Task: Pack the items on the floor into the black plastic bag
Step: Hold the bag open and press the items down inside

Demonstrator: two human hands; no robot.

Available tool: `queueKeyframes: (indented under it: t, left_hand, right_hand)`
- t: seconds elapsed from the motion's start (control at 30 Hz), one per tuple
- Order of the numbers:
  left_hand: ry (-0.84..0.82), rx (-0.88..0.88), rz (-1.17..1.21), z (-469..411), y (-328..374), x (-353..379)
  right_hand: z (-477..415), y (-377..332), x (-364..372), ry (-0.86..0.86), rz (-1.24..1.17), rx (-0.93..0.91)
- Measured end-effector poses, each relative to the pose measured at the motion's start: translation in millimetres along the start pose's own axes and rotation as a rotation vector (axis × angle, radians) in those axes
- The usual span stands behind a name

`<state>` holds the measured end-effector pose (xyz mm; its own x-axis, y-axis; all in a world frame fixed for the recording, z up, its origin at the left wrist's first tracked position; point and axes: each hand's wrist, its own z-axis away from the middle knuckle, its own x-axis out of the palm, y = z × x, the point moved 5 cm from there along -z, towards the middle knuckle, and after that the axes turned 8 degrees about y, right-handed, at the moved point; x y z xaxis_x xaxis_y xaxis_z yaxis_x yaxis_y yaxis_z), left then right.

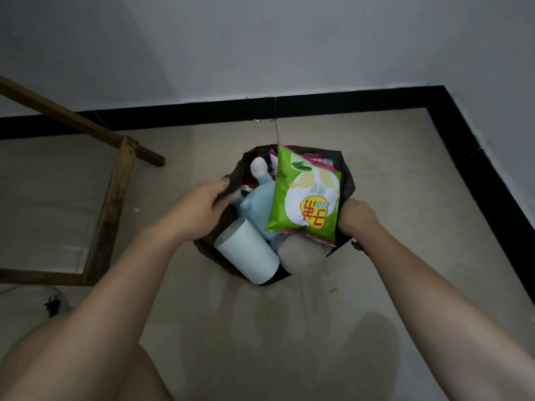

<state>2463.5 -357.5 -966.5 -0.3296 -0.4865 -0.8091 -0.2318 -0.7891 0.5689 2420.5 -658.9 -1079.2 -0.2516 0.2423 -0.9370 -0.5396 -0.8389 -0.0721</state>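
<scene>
i look down at the bag [348,182], black plastic, standing open on the tiled floor [405,212] near a corner of the room. my hands are apart, one at each side of its mouth. my right hand [357,217] is fisted round the right rim, clamped on the plastic. my left hand [202,204] reaches to the left rim with its fingers stretched out and touching it. that hand is blurred, and i cannot tell whether it has hold of the plastic.

the bag is full to the top. a green chip packet [307,198] lies uppermost, leaning toward the far rim. beside it a pale blue plush [256,206] pokes up. a white roll [246,253] lies at the near left edge, partly over the rim. a grey rounded thing [301,257] sits at the near side.

i judge the packing nearly done, and the step in hand is gathering the mouth. to do it well i should get a firm pinch on the left rim and ease the roll and packet down inside. then i should lift both sides evenly, since either item could tip out as the plastic rises.

a wooden frame [111,204] stands to the left, apart from the bag.
</scene>
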Motion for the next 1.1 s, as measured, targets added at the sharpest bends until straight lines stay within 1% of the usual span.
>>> queueKeyframes:
  t: [0.07,0.1,0.23,0.33,0.4,0.43,0.53,0.63,0.73,0.8,0.87,0.9,0.97,1.0,1.1]
  left_hand:
    - [-0.178,-0.111,-0.245,8.3,-21.4,10.7]
    - [-0.261,-0.165,-0.318,14.8,-29.0,12.8]
    - [-0.452,-0.260,-0.454,26.0,-43.6,15.5]
    - [-0.587,-0.258,-0.626,33.6,-41.9,22.8]
    - [-0.587,-0.203,-0.644,33.0,-35.5,23.4]
    - [-0.542,-0.184,-0.595,29.5,-34.9,21.9]
    - [-0.326,-0.193,-0.396,17.0,-36.9,9.7]
    - [-0.133,-0.176,-0.308,9.8,-34.9,-4.9]
    - [0.085,-0.225,-0.150,6.1,-39.2,-18.3]
    - [0.213,-0.293,0.093,6.3,-45.8,-23.6]
    - [0.316,-0.386,0.509,6.8,-46.2,-29.8]
    - [0.347,-0.435,0.689,6.0,-45.6,-33.2]
    - [0.346,-0.511,0.954,3.4,-41.8,-35.6]
    - [0.325,-0.524,1.052,0.8,-39.3,-33.9]
    - [0.268,-0.491,1.215,-6.5,-26.6,-30.9]
  right_hand:
    - [-1.1,-12.4,-7.1,0.023,-0.015,-0.025]
    - [-3.5,-18.1,-14.4,0.044,-0.022,-0.033]
    - [-16.0,-35.3,-49.3,0.088,-0.023,-0.061]
    - [-19.3,-38.7,-59.4,0.092,-0.031,-0.057]
    - [-20.6,-38.7,-59.6,0.097,-0.054,-0.050]
    - [-21.3,-39.3,-59.4,0.099,-0.070,-0.048]
    - [-23.7,-40.9,-59.7,0.112,-0.117,-0.048]
    - [-27.7,-40.4,-59.4,0.115,-0.166,-0.044]
    - [-26.9,-28.3,-55.6,0.123,-0.227,-0.015]
    - [-19.2,-18.0,-48.1,0.131,-0.229,-0.010]
    - [-7.0,-11.9,-36.7,0.145,-0.202,-0.018]
    - [-0.6,-11.5,-30.4,0.152,-0.194,-0.022]
    - [10.7,-16.5,-20.5,0.160,-0.181,-0.045]
    - [14.0,-20.5,-18.5,0.162,-0.171,-0.059]
    - [13.3,-27.9,-33.3,0.166,-0.103,-0.110]
